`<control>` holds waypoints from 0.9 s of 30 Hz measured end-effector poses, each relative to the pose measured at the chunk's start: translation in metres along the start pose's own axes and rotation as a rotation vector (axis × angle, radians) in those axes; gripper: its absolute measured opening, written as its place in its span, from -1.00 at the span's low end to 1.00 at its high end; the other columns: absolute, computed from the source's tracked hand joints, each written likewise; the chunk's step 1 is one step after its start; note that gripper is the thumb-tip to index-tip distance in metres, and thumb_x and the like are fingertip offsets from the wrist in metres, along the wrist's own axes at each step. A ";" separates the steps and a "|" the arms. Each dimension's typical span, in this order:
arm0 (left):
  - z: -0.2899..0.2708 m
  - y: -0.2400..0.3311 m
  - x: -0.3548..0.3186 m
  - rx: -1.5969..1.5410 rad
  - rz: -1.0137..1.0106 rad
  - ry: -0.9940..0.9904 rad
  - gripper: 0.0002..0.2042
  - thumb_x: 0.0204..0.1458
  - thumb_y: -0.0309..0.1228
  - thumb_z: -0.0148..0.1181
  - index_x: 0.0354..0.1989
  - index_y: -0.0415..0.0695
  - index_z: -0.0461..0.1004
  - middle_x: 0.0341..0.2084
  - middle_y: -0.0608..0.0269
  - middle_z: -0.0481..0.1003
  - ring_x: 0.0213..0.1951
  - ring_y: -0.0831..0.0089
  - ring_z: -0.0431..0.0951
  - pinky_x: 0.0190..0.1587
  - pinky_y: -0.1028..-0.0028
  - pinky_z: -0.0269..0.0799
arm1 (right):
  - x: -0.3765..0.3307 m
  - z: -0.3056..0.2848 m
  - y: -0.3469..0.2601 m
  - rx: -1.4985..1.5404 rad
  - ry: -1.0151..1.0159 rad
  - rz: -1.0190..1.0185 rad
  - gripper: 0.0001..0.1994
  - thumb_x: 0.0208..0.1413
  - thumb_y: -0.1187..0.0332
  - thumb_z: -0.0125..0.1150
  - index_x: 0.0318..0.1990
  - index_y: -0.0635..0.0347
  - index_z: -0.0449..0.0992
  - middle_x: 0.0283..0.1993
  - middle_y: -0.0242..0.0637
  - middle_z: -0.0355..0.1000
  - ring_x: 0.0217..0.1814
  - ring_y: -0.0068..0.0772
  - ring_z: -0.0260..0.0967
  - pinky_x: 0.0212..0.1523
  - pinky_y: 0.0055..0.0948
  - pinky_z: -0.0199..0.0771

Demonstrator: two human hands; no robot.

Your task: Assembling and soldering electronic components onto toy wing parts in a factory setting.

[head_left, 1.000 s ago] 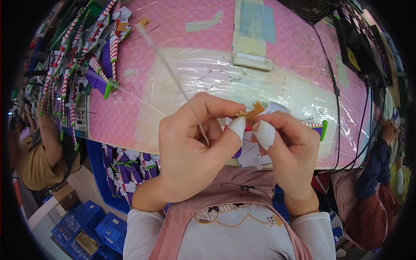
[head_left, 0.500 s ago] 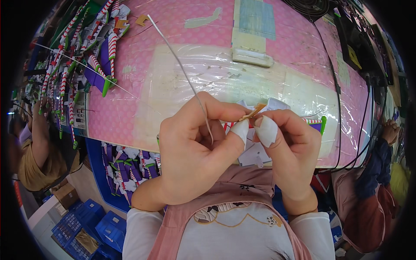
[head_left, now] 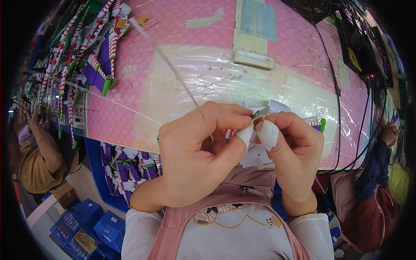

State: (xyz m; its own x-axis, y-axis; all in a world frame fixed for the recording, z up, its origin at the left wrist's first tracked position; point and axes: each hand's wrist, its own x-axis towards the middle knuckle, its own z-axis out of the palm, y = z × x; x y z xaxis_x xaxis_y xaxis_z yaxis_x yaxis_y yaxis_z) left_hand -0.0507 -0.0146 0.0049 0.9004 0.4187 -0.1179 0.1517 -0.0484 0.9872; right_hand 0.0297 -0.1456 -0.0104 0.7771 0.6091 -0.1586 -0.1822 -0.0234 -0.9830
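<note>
My left hand [head_left: 195,156] and my right hand [head_left: 294,151] meet over the table's near edge, thumbs and index fingers closed on a small flat piece [head_left: 261,112]. It looks grey-green and shiny on the side now showing; its kind is unclear. White wrapping covers both thumbs. A long, thin whitish strand [head_left: 169,63], like a wire or stick, runs up and left from my left hand's curled fingers. Beneath my hands lies a white plastic part [head_left: 255,158] with red stripes and green ends, mostly hidden.
Striped, purple and green plastic assemblies [head_left: 102,65] pile up at the far left. A blue bin [head_left: 96,173] of similar parts stands below the table's left edge. Black cables [head_left: 336,82] cross the right side, beneath a fan [head_left: 308,6]. Other people sit left and right.
The small piece has turned between my fingers, from a tan face to a grey-green one. The strand's far tip has swung left and slightly down.
</note>
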 end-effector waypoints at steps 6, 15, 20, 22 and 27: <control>0.003 -0.012 0.002 -0.089 0.042 0.049 -0.89 -0.16 -0.67 0.15 -0.41 -0.28 0.42 -0.37 0.19 0.50 -0.55 0.72 0.31 -0.54 0.70 0.20 | 0.001 -0.003 -0.005 -0.042 -0.006 0.061 -0.89 0.04 0.50 0.14 -0.32 0.39 0.48 -0.48 -0.39 0.42 -0.46 -0.74 0.29 -0.50 -0.74 0.27; 0.002 -0.009 0.003 0.331 0.343 0.029 -0.79 -0.28 -0.72 0.15 -0.40 -0.27 0.41 -0.30 0.05 0.49 -0.51 0.61 0.47 -0.55 0.67 0.35 | 0.005 -0.008 0.008 -0.099 -0.024 -0.062 -0.89 0.03 0.51 0.14 -0.31 0.39 0.46 -0.50 -0.43 0.38 -0.50 -0.78 0.24 -0.54 -0.78 0.20; 0.009 -0.021 0.010 0.482 0.635 0.160 -0.80 -0.34 -0.66 0.23 -0.46 -0.24 0.44 -0.39 0.07 0.51 -0.57 0.48 0.50 -0.61 0.60 0.36 | 0.006 -0.010 0.012 -0.172 -0.008 -0.124 -0.90 0.03 0.53 0.11 -0.31 0.40 0.45 -0.50 -0.43 0.36 -0.51 -0.80 0.21 -0.55 -0.79 0.17; 0.011 -0.020 0.010 0.496 0.621 0.165 -0.80 -0.34 -0.66 0.23 -0.45 -0.24 0.45 -0.40 0.06 0.51 -0.58 0.45 0.50 -0.61 0.56 0.37 | 0.007 -0.010 0.010 -0.151 -0.005 -0.092 -0.90 0.03 0.53 0.11 -0.31 0.40 0.45 -0.50 -0.43 0.35 -0.51 -0.78 0.21 -0.55 -0.78 0.17; 0.003 -0.019 0.017 0.547 0.623 0.068 -0.78 -0.34 -0.65 0.23 -0.42 -0.23 0.47 -0.44 0.12 0.50 -0.57 0.45 0.50 -0.56 0.58 0.38 | 0.010 -0.012 0.002 -0.058 -0.027 -0.007 -0.90 0.04 0.52 0.08 -0.32 0.39 0.46 -0.56 -0.38 0.35 -0.56 -0.68 0.24 -0.57 -0.67 0.20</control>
State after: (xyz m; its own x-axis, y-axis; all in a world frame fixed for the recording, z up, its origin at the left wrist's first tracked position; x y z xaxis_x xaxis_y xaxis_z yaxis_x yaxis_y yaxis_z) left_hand -0.0370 -0.0098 -0.0160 0.8610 0.2224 0.4574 -0.1743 -0.7159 0.6761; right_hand 0.0445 -0.1493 -0.0150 0.7613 0.6309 -0.1498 -0.1411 -0.0643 -0.9879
